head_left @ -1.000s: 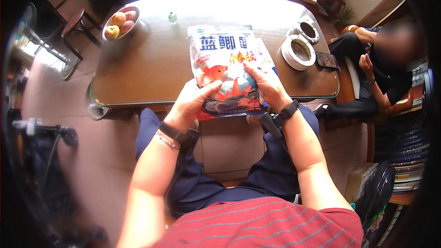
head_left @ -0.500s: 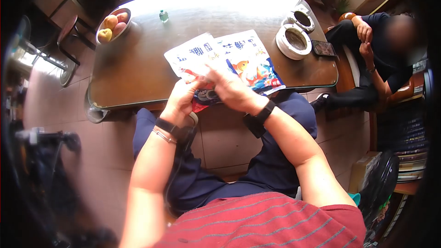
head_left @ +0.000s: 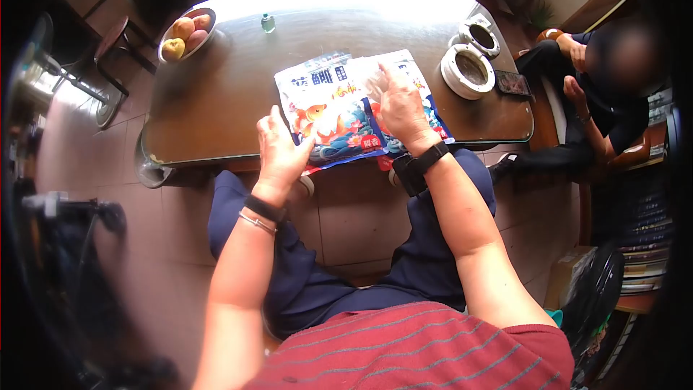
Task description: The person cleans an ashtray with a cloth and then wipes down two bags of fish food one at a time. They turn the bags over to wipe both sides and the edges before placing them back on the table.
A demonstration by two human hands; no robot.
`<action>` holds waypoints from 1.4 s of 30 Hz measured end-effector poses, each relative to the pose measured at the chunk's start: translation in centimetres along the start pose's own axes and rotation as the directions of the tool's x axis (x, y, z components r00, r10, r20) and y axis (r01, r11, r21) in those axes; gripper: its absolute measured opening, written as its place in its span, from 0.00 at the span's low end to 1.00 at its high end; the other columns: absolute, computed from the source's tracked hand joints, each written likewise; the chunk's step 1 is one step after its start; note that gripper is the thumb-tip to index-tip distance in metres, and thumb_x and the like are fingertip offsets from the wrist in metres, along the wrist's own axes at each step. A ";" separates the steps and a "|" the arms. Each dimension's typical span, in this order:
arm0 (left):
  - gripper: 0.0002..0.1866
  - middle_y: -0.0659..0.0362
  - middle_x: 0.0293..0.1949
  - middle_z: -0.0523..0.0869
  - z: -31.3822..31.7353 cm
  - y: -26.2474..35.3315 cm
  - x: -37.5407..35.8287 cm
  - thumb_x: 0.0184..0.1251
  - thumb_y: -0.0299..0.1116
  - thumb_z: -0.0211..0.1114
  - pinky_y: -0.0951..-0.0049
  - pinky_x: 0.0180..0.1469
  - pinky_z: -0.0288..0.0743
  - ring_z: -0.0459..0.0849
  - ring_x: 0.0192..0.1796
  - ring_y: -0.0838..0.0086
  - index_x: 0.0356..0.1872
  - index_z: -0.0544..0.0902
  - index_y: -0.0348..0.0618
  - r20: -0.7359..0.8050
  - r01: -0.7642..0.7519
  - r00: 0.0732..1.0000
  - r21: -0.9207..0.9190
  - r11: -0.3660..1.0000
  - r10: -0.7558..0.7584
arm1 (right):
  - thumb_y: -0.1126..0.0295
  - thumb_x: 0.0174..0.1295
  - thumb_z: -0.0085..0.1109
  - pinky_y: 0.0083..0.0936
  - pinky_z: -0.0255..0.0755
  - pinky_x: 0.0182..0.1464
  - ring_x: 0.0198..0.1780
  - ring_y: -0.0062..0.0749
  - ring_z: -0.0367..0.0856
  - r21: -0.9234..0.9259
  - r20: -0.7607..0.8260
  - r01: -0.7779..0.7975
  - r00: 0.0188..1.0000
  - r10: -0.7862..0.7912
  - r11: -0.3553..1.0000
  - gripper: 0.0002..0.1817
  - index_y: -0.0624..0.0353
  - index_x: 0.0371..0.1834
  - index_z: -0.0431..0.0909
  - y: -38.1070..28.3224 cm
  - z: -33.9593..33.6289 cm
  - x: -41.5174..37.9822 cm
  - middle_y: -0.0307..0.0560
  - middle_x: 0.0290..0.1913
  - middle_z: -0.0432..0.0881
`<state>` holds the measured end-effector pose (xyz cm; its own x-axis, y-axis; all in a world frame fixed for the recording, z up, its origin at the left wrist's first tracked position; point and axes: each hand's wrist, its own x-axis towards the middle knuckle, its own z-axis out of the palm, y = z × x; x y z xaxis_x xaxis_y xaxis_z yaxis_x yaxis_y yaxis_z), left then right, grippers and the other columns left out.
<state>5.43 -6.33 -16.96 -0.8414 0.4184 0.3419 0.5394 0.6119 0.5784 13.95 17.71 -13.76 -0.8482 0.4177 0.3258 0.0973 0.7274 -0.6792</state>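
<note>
A white and blue printed pouch [head_left: 328, 119] with an orange fish on it lies at the table's near edge, overlapping a second similar pouch [head_left: 426, 101] on its right. My left hand [head_left: 280, 150] is at the left edge of the front pouch, fingers apart, with its thumb toward the lower left corner. My right hand [head_left: 404, 112] is over the place where the two pouches meet, its index finger stretched forward. Some of its other fingers are hidden or blurred.
On the brown table [head_left: 231, 101] are a bowl of fruit [head_left: 209, 42] at the left, a small green bottle [head_left: 268, 23], two round white containers [head_left: 449, 76] and a phone [head_left: 512, 84]. A person [head_left: 613, 101] sits at the right.
The left pouch now lies flatter, with its printed front in fuller view. My hands have moved apart, the left one opening beside it and the right one shifting right.
</note>
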 end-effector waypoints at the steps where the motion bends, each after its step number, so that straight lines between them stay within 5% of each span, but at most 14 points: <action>1: 0.43 0.40 0.62 0.74 -0.4 0.3 -0.1 0.52 0.42 0.82 0.58 0.67 0.73 0.76 0.64 0.50 0.65 0.72 0.29 -0.008 0.006 1.000 -0.003 1.000 -0.006 | 0.79 0.65 0.52 0.40 0.76 0.61 0.56 0.55 0.84 0.006 -0.033 -0.065 0.997 0.066 0.998 0.26 0.66 0.68 0.73 -1.0 -0.5 0.2 0.66 0.56 0.84; 3: 0.47 0.39 0.65 0.69 -1.3 1.0 -0.4 0.49 0.44 0.83 0.56 0.71 0.68 0.71 0.67 0.46 0.68 0.70 0.32 0.290 0.066 0.957 -0.126 0.990 -0.026 | 0.74 0.68 0.55 0.37 0.75 0.63 0.58 0.54 0.84 0.099 0.020 0.246 0.968 -0.249 0.964 0.26 0.64 0.71 0.72 -1.3 0.8 -0.3 0.65 0.56 0.84; 4: 0.47 0.39 0.64 0.70 -1.6 1.1 -0.7 0.48 0.43 0.83 0.57 0.71 0.69 0.72 0.67 0.47 0.69 0.70 0.34 0.309 -0.008 0.951 -0.089 0.996 0.035 | 0.71 0.70 0.54 0.38 0.72 0.66 0.64 0.56 0.80 0.099 0.333 -0.002 0.942 -0.032 0.995 0.25 0.62 0.71 0.72 -3.4 0.4 -1.4 0.65 0.62 0.81; 5: 0.47 0.40 0.64 0.70 -1.7 1.4 -1.1 0.47 0.42 0.84 0.57 0.70 0.70 0.72 0.67 0.47 0.68 0.71 0.33 0.332 0.003 0.943 -0.091 0.996 0.027 | 0.72 0.70 0.54 0.43 0.68 0.70 0.69 0.58 0.74 0.214 0.346 0.127 0.918 -0.197 0.969 0.24 0.59 0.70 0.74 -5.1 1.1 -2.4 0.61 0.69 0.76; 8: 0.45 0.40 0.63 0.71 -2.0 1.5 -1.6 0.46 0.41 0.84 0.56 0.69 0.71 0.73 0.67 0.46 0.65 0.72 0.33 0.351 0.012 0.936 -0.055 0.998 0.008 | 0.78 0.64 0.52 0.44 0.65 0.72 0.73 0.53 0.69 -0.098 0.427 0.559 0.771 -0.472 0.824 0.22 0.55 0.61 0.79 -4.0 3.2 -3.0 0.49 0.75 0.71; 11: 0.43 0.40 0.62 0.72 -1.7 1.1 -1.4 0.46 0.39 0.85 0.56 0.69 0.71 0.73 0.66 0.45 0.64 0.72 0.33 0.341 -0.008 0.939 -0.074 0.997 0.033 | 0.82 0.60 0.50 0.44 0.60 0.77 0.78 0.54 0.63 0.048 0.468 0.391 0.804 -0.367 0.919 0.30 0.60 0.70 0.73 -0.9 4.9 -0.8 0.56 0.79 0.63; 16: 0.39 0.42 0.60 0.72 -2.0 1.5 -1.0 0.46 0.39 0.85 0.56 0.67 0.72 0.75 0.64 0.47 0.58 0.75 0.33 0.377 0.015 0.926 -0.024 1.000 -0.005 | 0.78 0.67 0.49 0.45 0.61 0.76 0.75 0.65 0.65 -0.238 0.374 0.262 0.914 -0.161 0.935 0.28 0.56 0.73 0.71 2.3 8.9 4.9 0.73 0.75 0.64; 21: 0.37 0.43 0.60 0.72 -2.2 1.7 -0.5 0.48 0.36 0.84 0.56 0.68 0.72 0.73 0.64 0.48 0.58 0.75 0.33 0.451 0.051 0.891 0.015 0.999 -0.052 | 0.82 0.62 0.53 0.43 0.60 0.76 0.74 0.58 0.67 0.146 0.527 0.206 0.811 -0.252 0.968 0.34 0.56 0.75 0.68 -3.0 10.5 5.0 0.66 0.74 0.68; 23: 0.38 0.43 0.59 0.72 -2.3 1.8 -0.4 0.50 0.36 0.83 0.55 0.68 0.72 0.73 0.64 0.47 0.60 0.74 0.33 0.469 0.071 0.880 0.023 0.997 -0.074 | 0.83 0.58 0.55 0.36 0.66 0.73 0.72 0.53 0.71 0.250 0.449 0.559 0.657 -0.606 0.791 0.35 0.61 0.74 0.68 -3.0 12.8 5.0 0.60 0.72 0.72; 27: 0.37 0.42 0.58 0.72 -2.5 2.4 -0.3 0.51 0.37 0.83 0.55 0.68 0.72 0.74 0.64 0.47 0.59 0.74 0.30 0.435 0.084 0.896 0.023 0.996 -0.086 | 0.85 0.54 0.54 0.34 0.69 0.72 0.74 0.48 0.70 0.037 0.630 0.549 0.636 -0.447 0.835 0.33 0.60 0.67 0.76 -1.2 13.1 7.8 0.51 0.73 0.73; 31: 0.37 0.41 0.57 0.72 -2.6 1.9 -0.3 0.51 0.38 0.83 0.55 0.66 0.73 0.75 0.63 0.47 0.58 0.74 0.29 0.473 0.086 0.877 0.012 0.996 -0.082 | 0.83 0.59 0.49 0.36 0.64 0.76 0.73 0.54 0.70 -0.206 0.548 0.506 0.769 -0.330 0.837 0.34 0.52 0.72 0.71 2.3 11.6 10.9 0.55 0.77 0.65; 35: 0.35 0.41 0.57 0.72 -2.3 2.0 -0.4 0.51 0.38 0.83 0.55 0.66 0.74 0.75 0.62 0.47 0.55 0.76 0.28 0.441 0.084 0.894 0.012 0.996 -0.080 | 0.74 0.72 0.45 0.36 0.66 0.74 0.71 0.54 0.71 -0.522 0.574 0.257 0.812 0.112 0.813 0.25 0.58 0.72 0.70 2.4 6.8 11.7 0.60 0.70 0.72; 39: 0.34 0.41 0.57 0.72 -2.6 2.2 -0.1 0.51 0.38 0.83 0.55 0.66 0.74 0.75 0.61 0.47 0.54 0.77 0.28 0.470 0.065 0.880 0.021 0.998 -0.067 | 0.85 0.64 0.44 0.37 0.67 0.73 0.72 0.54 0.72 -0.300 0.404 0.215 0.911 -0.081 0.929 0.32 0.58 0.74 0.68 1.8 1.9 7.7 0.63 0.71 0.73; 42: 0.35 0.41 0.58 0.72 -2.4 2.2 -0.1 0.50 0.38 0.83 0.55 0.66 0.74 0.75 0.63 0.47 0.55 0.77 0.29 0.451 0.106 0.887 0.010 0.994 -0.099 | 0.86 0.61 0.46 0.38 0.67 0.72 0.69 0.55 0.75 -0.145 0.468 0.310 0.858 -0.210 0.940 0.33 0.59 0.72 0.71 1.1 2.7 4.0 0.62 0.69 0.75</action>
<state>6.65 -6.58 -13.95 -0.7847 0.6135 -0.0883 0.4478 0.6596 0.6036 9.30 18.71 -14.97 -0.9922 -0.0498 0.1145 -0.0958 0.8918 -0.4422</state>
